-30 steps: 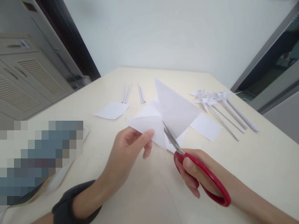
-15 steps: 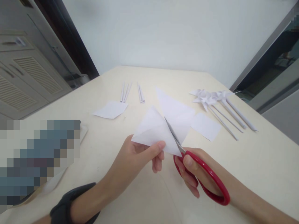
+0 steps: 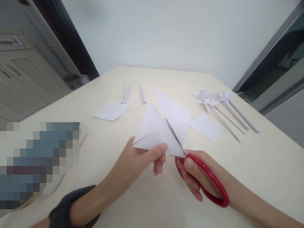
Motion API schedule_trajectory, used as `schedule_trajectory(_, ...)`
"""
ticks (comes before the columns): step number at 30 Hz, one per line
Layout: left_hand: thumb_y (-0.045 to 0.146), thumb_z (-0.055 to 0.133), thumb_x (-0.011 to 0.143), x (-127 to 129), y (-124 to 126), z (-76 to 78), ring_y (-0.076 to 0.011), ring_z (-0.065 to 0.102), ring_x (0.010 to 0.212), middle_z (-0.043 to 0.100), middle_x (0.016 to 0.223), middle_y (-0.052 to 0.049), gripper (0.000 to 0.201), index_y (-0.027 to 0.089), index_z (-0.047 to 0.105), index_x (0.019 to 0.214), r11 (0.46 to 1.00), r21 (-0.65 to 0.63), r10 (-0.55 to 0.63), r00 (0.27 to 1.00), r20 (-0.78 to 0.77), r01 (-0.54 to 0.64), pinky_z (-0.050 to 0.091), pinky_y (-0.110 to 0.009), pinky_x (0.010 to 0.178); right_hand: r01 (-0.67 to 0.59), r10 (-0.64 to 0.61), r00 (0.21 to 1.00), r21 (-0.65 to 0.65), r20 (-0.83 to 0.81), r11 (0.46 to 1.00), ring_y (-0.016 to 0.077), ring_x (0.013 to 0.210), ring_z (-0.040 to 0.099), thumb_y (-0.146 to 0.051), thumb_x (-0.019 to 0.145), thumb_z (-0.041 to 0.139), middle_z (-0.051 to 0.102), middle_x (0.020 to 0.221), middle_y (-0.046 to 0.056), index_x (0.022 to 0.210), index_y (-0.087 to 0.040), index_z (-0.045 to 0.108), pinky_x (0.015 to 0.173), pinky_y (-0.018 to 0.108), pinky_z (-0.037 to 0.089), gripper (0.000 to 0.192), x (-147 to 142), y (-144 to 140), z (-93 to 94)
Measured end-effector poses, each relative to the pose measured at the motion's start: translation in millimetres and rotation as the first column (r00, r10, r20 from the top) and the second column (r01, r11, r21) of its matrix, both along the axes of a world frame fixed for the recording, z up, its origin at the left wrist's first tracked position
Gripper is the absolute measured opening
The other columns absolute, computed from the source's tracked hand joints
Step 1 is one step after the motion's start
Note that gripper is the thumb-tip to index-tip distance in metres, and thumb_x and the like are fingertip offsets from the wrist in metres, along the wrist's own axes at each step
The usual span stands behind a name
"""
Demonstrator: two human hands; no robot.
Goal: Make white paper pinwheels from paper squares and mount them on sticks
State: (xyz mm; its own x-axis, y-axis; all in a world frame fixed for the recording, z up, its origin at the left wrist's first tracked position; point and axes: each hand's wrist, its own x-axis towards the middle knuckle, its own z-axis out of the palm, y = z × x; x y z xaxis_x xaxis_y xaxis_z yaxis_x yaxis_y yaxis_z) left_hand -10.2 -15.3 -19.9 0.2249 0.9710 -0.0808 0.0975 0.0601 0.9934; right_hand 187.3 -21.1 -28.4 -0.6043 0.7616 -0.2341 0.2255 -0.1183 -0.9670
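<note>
My left hand point(image 3: 135, 158) pinches the near corner of a folded white paper sheet point(image 3: 155, 133) and holds it above the table. My right hand point(image 3: 197, 177) grips red-handled scissors point(image 3: 204, 177). Their blades point(image 3: 174, 136) lie along a slit in the middle of the sheet, between its two raised flaps. A black band sits on my left wrist point(image 3: 64, 212).
On the cream table point(image 3: 273, 164) lie a small white paper square point(image 3: 206, 127), another paper piece point(image 3: 110, 110), several rolled paper sticks point(image 3: 133, 93) and several finished paper pinwheels on sticks point(image 3: 220, 104). A blurred patch point(image 3: 38, 161) covers the left. A cabinet point(image 3: 26, 79) stands at the left.
The sheet has dropped lower and turned, its far flap folding down. The scissor blades have run deeper into the paper. My left thumb has shifted right along the near edge.
</note>
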Motion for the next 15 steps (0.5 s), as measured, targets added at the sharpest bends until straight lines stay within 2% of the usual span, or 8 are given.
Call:
schedule_trajectory(5, 0.032, 0.057, 0.086, -0.4, 0.0, -0.2, -0.0125, 0.055, 0.048, 0.059, 0.055, 0.002, 0.025, 0.018, 0.059, 0.065, 1.0, 0.009, -0.02, 0.999, 0.045, 0.019, 0.044, -0.026, 0.051, 0.004, -0.004, 1.0, -0.035, 0.002, 0.999, 0.0082, 0.037, 0.045, -0.057, 0.088, 0.044, 0.041, 0.044, -0.007, 0.061, -0.019, 0.042, 0.041, 0.021, 0.033, 0.047, -0.4, -0.9, -0.4)
schedule_trajectory(9, 0.032, 0.053, 0.089, -1.7, 0.4, -0.3, -0.0148, 0.06, 0.056, 0.062, 0.058, 0.0, 0.028, 0.017, 0.063, 0.067, 0.998, 0.039, -0.048, 0.994, 0.097, 0.045, 0.049, -0.028, 0.061, 0.011, -0.015, 0.998, -0.064, -0.053, 0.998, 0.0071, 0.04, 0.04, -0.055, 0.087, 0.049, 0.04, 0.051, -0.007, 0.074, -0.019, 0.048, 0.043, 0.02, 0.032, 0.039, -0.4, -3.5, 2.3)
schedule_trajectory(12, 0.03, 0.055, 0.088, -2.6, 1.5, -2.4, -0.0143, 0.06, 0.058, 0.063, 0.056, 0.001, 0.03, 0.018, 0.063, 0.062, 0.998, 0.034, 0.042, 0.997, 0.065, -0.044, 0.049, -0.026, 0.062, -0.01, 0.001, 0.995, -0.088, -0.101, 0.996, 0.0067, 0.045, 0.036, -0.054, 0.087, 0.05, 0.037, 0.055, -0.007, 0.074, -0.019, 0.044, 0.046, 0.021, 0.03, 0.037, -1.4, -4.7, 5.9)
schedule_trajectory(15, 0.026, 0.06, 0.086, -2.4, 3.3, -2.4, -0.013, 0.059, 0.057, 0.064, 0.058, 0.002, 0.024, 0.018, 0.065, 0.064, 0.982, 0.044, 0.174, 0.976, 0.133, -0.182, 0.048, -0.025, 0.058, -0.06, 0.048, 0.992, -0.101, -0.12, 0.993, 0.0069, 0.048, 0.035, -0.057, 0.086, 0.048, 0.035, 0.057, -0.007, 0.072, -0.02, 0.04, 0.049, 0.021, 0.03, 0.041, -3.2, -5.2, 9.3)
